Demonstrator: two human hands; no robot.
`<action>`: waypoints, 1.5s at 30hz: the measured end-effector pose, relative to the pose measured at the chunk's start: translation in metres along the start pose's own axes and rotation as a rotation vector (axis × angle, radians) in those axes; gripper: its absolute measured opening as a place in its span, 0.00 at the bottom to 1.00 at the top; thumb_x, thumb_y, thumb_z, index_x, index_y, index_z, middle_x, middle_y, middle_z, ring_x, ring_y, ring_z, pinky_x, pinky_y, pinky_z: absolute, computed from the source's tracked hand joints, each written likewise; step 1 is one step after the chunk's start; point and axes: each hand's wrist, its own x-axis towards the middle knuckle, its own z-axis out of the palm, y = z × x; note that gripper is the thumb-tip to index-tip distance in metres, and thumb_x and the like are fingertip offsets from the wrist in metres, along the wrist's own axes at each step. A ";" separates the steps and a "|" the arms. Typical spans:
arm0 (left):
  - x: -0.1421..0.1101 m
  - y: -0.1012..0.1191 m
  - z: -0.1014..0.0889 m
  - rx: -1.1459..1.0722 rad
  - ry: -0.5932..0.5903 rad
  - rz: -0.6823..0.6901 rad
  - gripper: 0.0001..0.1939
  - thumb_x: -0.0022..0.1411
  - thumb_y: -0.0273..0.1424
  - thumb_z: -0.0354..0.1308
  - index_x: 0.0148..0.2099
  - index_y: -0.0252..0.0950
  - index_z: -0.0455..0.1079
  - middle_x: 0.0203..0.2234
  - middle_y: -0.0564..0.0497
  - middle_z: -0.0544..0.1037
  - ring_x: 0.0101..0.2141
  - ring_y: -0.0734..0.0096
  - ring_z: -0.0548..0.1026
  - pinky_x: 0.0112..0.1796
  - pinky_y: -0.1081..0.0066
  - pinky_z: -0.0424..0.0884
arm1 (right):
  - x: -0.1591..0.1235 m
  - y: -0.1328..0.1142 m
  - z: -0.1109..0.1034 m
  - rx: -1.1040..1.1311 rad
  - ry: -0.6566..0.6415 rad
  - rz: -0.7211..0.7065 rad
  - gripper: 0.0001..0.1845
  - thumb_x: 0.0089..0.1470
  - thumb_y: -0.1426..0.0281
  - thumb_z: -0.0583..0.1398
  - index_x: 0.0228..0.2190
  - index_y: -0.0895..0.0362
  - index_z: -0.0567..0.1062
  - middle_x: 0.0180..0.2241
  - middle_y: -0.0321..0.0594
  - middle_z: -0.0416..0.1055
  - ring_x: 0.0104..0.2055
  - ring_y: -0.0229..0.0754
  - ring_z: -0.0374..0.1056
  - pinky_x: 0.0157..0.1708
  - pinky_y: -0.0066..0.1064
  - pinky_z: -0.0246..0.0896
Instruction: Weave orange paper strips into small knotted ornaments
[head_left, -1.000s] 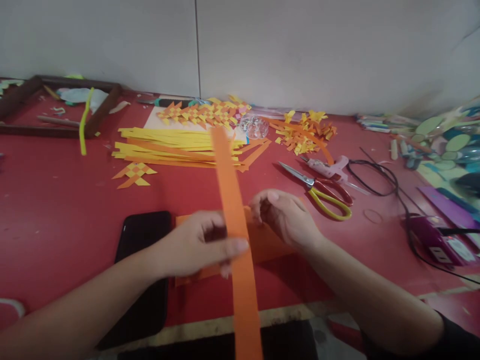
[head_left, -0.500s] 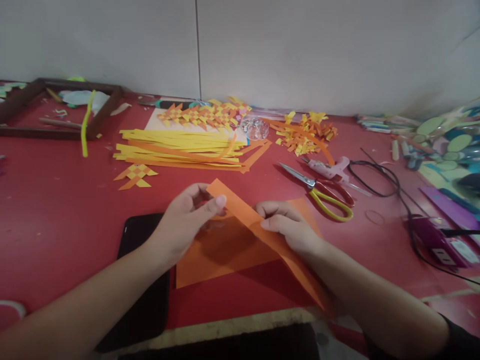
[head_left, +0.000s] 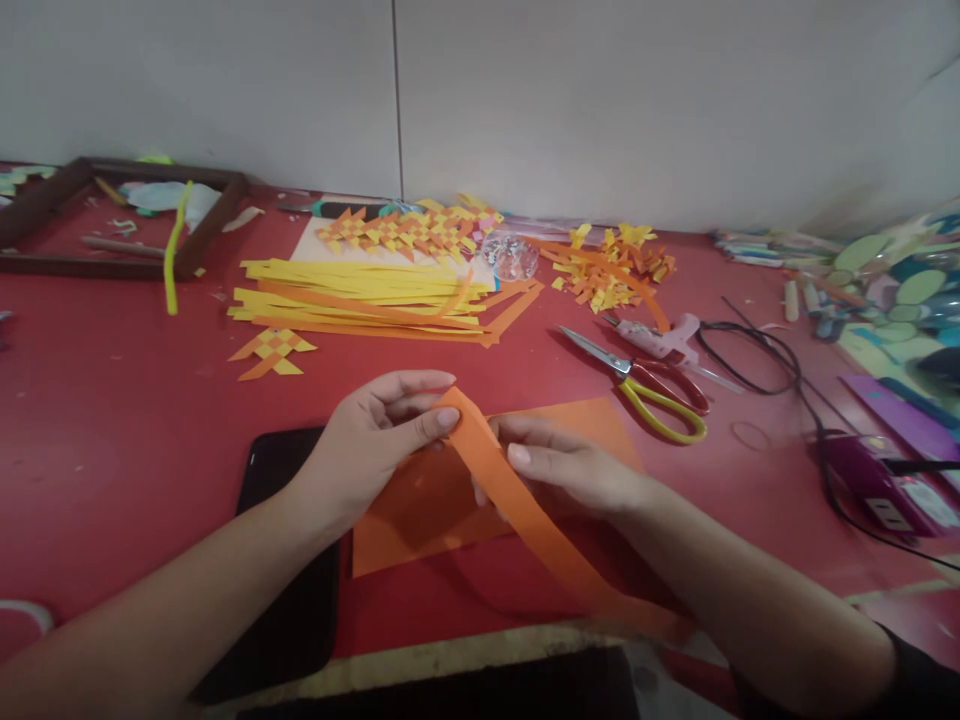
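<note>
A long orange paper strip (head_left: 525, 515) slants from upper left to lower right between my hands, its far end blurred near the table's front edge. My left hand (head_left: 382, 430) pinches its top end between thumb and fingers. My right hand (head_left: 562, 462) is closed around the strip's right edge further down, thumb on the near side and some fingers behind. Beneath both hands lies an orange paper sheet (head_left: 405, 530), partly covered by them. A black phone-like slab (head_left: 300, 560) sits under my left forearm.
Scissors (head_left: 626, 375) and a pink glue gun (head_left: 660, 338) lie to the right, with a cable and a purple box (head_left: 877, 485). Yellow strips (head_left: 360, 290), a woven paper fish (head_left: 274, 353) and woven pieces (head_left: 409, 230) lie behind. A brown frame (head_left: 217, 205) stands back left.
The strip has turned to a steeper slant, and its lower end has swung. My left hand now pinches nearer its top end; my right hand has shifted slightly left.
</note>
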 end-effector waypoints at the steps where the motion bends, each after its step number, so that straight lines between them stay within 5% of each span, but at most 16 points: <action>1: -0.001 0.000 0.000 0.009 -0.025 -0.003 0.18 0.52 0.29 0.72 0.45 0.40 0.76 0.30 0.54 0.83 0.30 0.78 0.79 0.35 0.79 0.73 | 0.000 -0.001 0.000 -0.001 -0.015 0.012 0.24 0.48 0.53 0.68 0.39 0.58 0.73 0.32 0.38 0.71 0.26 0.34 0.66 0.27 0.27 0.64; 7: 0.000 0.002 0.003 0.045 -0.042 0.003 0.24 0.51 0.29 0.72 0.50 0.41 0.71 0.43 0.51 0.81 0.37 0.75 0.78 0.36 0.78 0.73 | 0.003 -0.002 -0.003 0.014 -0.041 0.018 0.20 0.44 0.61 0.72 0.33 0.60 0.72 0.28 0.32 0.70 0.19 0.28 0.65 0.16 0.19 0.60; 10: 0.002 0.001 0.003 0.031 -0.016 -0.020 0.18 0.53 0.31 0.70 0.46 0.40 0.72 0.37 0.55 0.79 0.32 0.79 0.76 0.32 0.80 0.72 | 0.004 -0.001 -0.002 0.002 0.021 0.031 0.21 0.43 0.63 0.72 0.36 0.60 0.73 0.26 0.32 0.71 0.17 0.26 0.62 0.13 0.17 0.56; 13: 0.001 0.001 0.003 0.013 -0.063 -0.116 0.10 0.56 0.33 0.68 0.39 0.37 0.73 0.30 0.57 0.76 0.28 0.82 0.74 0.31 0.81 0.73 | 0.005 0.000 -0.002 0.003 0.023 0.011 0.21 0.43 0.64 0.72 0.37 0.59 0.74 0.28 0.33 0.73 0.20 0.27 0.64 0.15 0.17 0.58; 18: -0.003 0.004 0.005 0.128 -0.163 -0.212 0.10 0.54 0.33 0.69 0.32 0.34 0.71 0.23 0.58 0.72 0.24 0.80 0.73 0.27 0.80 0.73 | 0.006 0.003 -0.002 0.014 0.053 0.004 0.17 0.48 0.59 0.69 0.33 0.58 0.74 0.24 0.31 0.71 0.17 0.28 0.61 0.16 0.20 0.57; 23: -0.005 0.007 0.008 0.168 -0.234 -0.278 0.12 0.48 0.29 0.72 0.31 0.35 0.72 0.23 0.57 0.74 0.25 0.77 0.76 0.30 0.77 0.75 | 0.009 0.005 0.000 0.022 0.137 -0.141 0.13 0.49 0.65 0.69 0.33 0.57 0.74 0.30 0.34 0.73 0.30 0.32 0.68 0.31 0.24 0.64; 28: -0.003 0.006 0.007 0.147 -0.151 -0.166 0.12 0.50 0.33 0.71 0.31 0.35 0.71 0.24 0.56 0.75 0.26 0.76 0.75 0.31 0.75 0.76 | 0.007 0.000 0.005 -0.052 0.262 -0.323 0.17 0.47 0.62 0.70 0.35 0.55 0.72 0.29 0.32 0.68 0.29 0.32 0.62 0.28 0.24 0.59; 36: -0.006 0.003 0.005 0.299 -0.013 0.111 0.11 0.55 0.34 0.69 0.37 0.37 0.71 0.31 0.55 0.75 0.30 0.78 0.73 0.31 0.80 0.71 | 0.002 0.001 0.009 -0.384 0.220 -0.377 0.13 0.55 0.65 0.64 0.25 0.56 0.68 0.23 0.31 0.61 0.23 0.32 0.53 0.23 0.26 0.50; 38: -0.007 0.004 0.006 0.257 -0.037 0.039 0.12 0.56 0.36 0.67 0.41 0.39 0.71 0.33 0.54 0.75 0.30 0.77 0.74 0.31 0.78 0.73 | 0.002 0.002 0.009 -0.369 0.235 -0.384 0.14 0.55 0.64 0.64 0.25 0.56 0.68 0.23 0.31 0.61 0.23 0.32 0.54 0.23 0.26 0.50; 45: -0.007 0.004 0.009 0.283 -0.146 -0.146 0.12 0.53 0.35 0.69 0.32 0.35 0.71 0.20 0.55 0.77 0.22 0.74 0.76 0.27 0.75 0.74 | 0.004 0.002 0.010 -0.297 0.241 -0.415 0.11 0.53 0.63 0.65 0.31 0.56 0.71 0.27 0.33 0.65 0.26 0.33 0.59 0.26 0.27 0.56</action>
